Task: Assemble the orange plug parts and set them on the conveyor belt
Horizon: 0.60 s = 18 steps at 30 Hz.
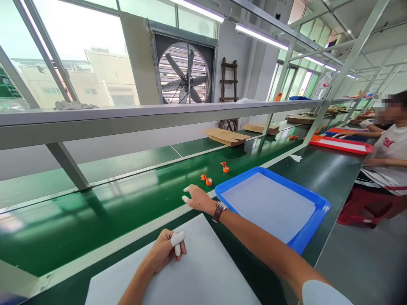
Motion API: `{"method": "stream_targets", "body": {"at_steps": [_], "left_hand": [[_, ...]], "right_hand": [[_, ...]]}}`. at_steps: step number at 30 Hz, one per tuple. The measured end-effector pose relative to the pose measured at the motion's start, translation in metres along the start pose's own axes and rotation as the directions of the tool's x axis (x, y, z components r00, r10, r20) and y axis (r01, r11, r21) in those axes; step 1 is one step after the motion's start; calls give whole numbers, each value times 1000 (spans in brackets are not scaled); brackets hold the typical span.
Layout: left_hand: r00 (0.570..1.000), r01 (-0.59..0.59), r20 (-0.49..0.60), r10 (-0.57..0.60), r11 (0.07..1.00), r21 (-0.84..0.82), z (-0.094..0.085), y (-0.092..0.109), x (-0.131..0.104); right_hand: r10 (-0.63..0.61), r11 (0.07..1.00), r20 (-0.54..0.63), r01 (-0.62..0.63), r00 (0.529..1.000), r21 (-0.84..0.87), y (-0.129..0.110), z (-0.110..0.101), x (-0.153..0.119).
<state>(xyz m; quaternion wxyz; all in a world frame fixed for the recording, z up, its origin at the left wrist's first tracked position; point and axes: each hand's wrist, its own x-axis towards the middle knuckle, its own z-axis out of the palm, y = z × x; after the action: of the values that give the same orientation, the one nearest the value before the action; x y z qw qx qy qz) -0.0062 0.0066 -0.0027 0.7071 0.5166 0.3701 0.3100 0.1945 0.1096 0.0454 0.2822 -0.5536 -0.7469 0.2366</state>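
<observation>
My left hand [167, 250] rests over a white sheet-topped surface [203, 271], its fingers curled in loosely. White finger cots cover the thumb and a finger; I see nothing between them. Stretched out past the edge of the green belt [140, 199], my right hand [199, 198] has its fingers apart and holds nothing; it wears two white finger cots too. Just beyond it on the belt lie small orange parts [208, 181], and a second group of orange parts [225, 169] sits slightly farther off. A blue tray [259, 170] lined with white is right of that hand, partly behind my forearm.
A grey shelf [159, 114] on slanted posts crosses above the belt. Flat cardboard boxes [227, 136] lie on the far side. To the right, a person [392, 144] works by a red tray [340, 145], near a red stool [372, 207]. A white scrap [295, 158] lies behind the blue tray.
</observation>
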Motion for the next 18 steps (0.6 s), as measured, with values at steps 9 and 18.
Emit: {"method": "stream_targets", "body": {"at_steps": [9,18], "left_hand": [[1000,-4,22,3,997,74,0,-1,0],[999,-41,38,30,944,328,3,5,-3]], "right_hand": [[285,870,-99,-300,954,-391,66,-43,60],[272,864,-95,-286,958,-413,128,-76,92]]}}
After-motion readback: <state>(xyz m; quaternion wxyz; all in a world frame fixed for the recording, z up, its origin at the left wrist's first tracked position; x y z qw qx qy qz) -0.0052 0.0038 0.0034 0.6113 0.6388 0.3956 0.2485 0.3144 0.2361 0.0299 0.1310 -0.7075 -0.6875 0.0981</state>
